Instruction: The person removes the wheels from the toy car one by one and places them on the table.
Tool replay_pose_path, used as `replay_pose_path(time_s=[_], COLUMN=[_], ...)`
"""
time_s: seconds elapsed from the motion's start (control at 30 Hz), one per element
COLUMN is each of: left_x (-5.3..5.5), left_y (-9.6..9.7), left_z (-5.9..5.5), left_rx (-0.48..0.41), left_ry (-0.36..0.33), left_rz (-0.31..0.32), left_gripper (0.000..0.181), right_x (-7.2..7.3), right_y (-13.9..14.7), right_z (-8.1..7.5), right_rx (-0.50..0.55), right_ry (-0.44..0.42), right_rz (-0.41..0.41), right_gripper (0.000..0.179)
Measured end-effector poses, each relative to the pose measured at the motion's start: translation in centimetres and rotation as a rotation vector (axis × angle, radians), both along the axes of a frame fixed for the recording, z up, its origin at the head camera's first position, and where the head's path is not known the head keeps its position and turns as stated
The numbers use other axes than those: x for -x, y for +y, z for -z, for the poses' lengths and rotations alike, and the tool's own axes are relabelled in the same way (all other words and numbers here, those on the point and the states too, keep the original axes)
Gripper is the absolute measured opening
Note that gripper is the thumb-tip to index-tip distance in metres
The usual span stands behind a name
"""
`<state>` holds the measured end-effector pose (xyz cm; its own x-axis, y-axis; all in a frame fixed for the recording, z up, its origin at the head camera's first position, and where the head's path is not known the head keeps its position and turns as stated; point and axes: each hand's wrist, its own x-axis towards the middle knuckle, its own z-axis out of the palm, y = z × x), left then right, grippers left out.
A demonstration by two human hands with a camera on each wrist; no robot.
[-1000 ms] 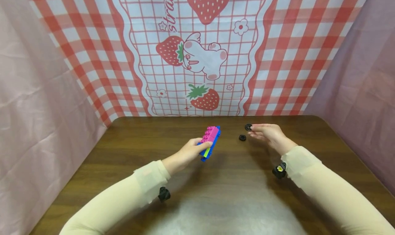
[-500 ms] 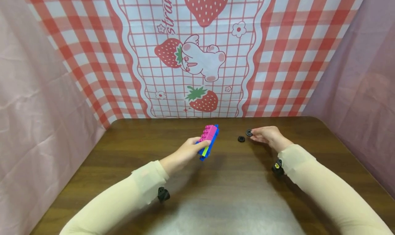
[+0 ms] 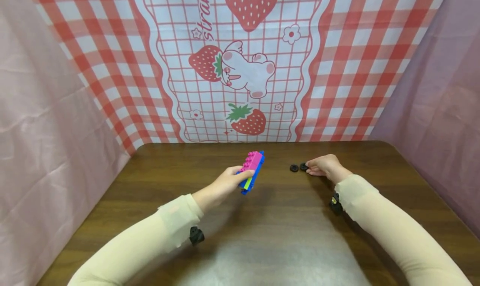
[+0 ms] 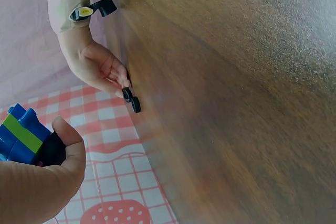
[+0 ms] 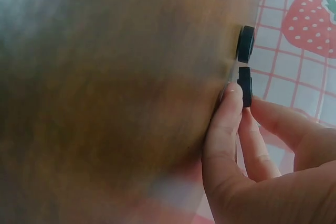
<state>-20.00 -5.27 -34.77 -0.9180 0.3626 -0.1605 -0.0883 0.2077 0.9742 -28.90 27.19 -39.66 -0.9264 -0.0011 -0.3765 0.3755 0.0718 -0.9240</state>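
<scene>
Your right hand (image 3: 325, 167) has come down since a second ago: then it held one black wheel (image 3: 303, 166) up in the air above the worktop (image 3: 285, 236), and now this wheel is down on the wood, just beside the second black wheel (image 3: 294, 168). The fingers (image 5: 231, 109) are curled and still pinch the wheel at its edge, so I judge that it is put down but not yet released. Your left hand (image 3: 222, 186) has almost not moved; its fingers are closed around the lower end of the brick block (image 3: 252, 169), pink on top, blue below with a green strip, and they hold it tilted above the worktop, near the two wheels but apart from them. The worktop is dark brown wood. Behind it hangs a red checked cloth with strawberries (image 3: 240, 61), and plain pink cloth (image 3: 41, 131) closes both sides.
</scene>
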Motion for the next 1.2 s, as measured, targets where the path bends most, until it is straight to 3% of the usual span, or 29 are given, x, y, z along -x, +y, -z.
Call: replay_pose_path(time_s=[0.23,0.63,0.93,1.2], left_x=[-0.1,-0.3,-0.4,-0.8], left_y=[-0.2,-0.7,-0.9,-0.8], left_z=[0.1,0.7,0.8,0.5], left_rx=[0.001,0.001,0.025,0.032], left_ry=[-0.008,-0.028,-0.028,-0.036], left_rz=[-0.013,0.009,0.008,0.004], left_gripper=[0.04,0.042,0.041,0.041], right_x=[0.3,0.4,0.2,-0.2], right_y=[-0.2,-0.6,-0.3,0.5], right_z=[-0.2,-0.2,-0.1,-0.6], right_rx=[-0.079,-0.193,-0.145,-0.098], right_ry=[-0.031,-0.017,-0.008,0.008], right_rz=[0.0,-0.013,0.022,-0.013], right_gripper=[0.005,0.034,0.019,0.03])
